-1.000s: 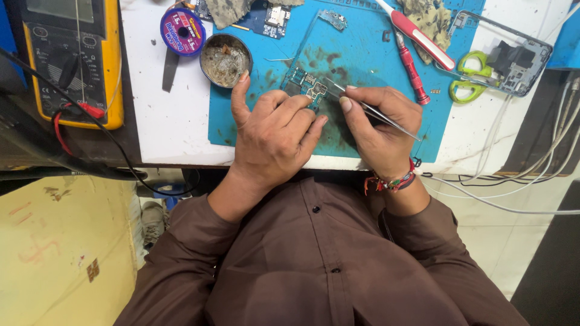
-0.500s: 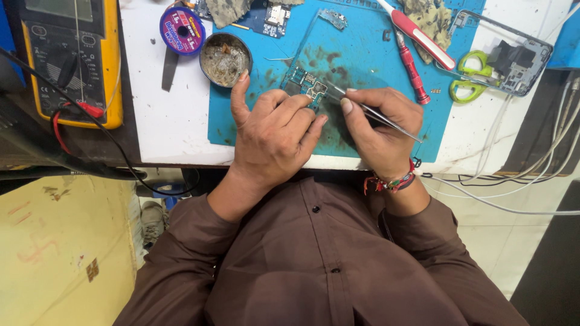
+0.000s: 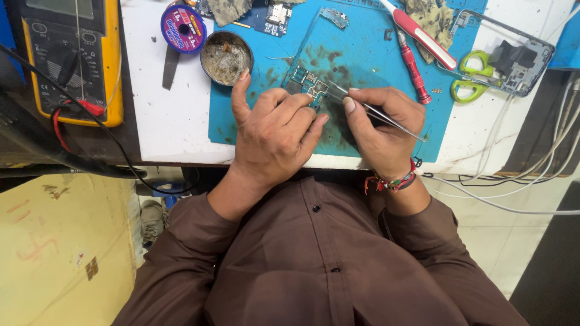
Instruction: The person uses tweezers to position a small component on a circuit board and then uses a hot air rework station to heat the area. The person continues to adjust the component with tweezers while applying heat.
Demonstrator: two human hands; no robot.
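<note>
Two hands at work: both are busy over a small circuit board [image 3: 309,84] on the blue mat [image 3: 362,48], near its front half.
Left hand [image 3: 275,130]: fingers curled, pinning the board down at its near edge, thumb up beside the round tin [image 3: 226,57].
Right hand [image 3: 380,124]: pinching slim metal tweezers [image 3: 368,108], tips right at the board.
Step in hand: looks like fine component work on the board, picking or seating a tiny part; the part itself is too small to make out.
Next move calls for: a steady left-hand clamp and a small, precise tweezer nudge, by my reading.
Board's lie: flat, long axis slanting from far-left to near-right.
Tweezers' axis: tips point far-left toward the board, back end trails near-right past the knuckles.
Around them: red screwdriver [image 3: 413,66] and green scissors [image 3: 468,75] on the right, purple spool [image 3: 183,27] and yellow multimeter [image 3: 72,57] on the left, all resting on the surface [image 3: 172,121].
</note>
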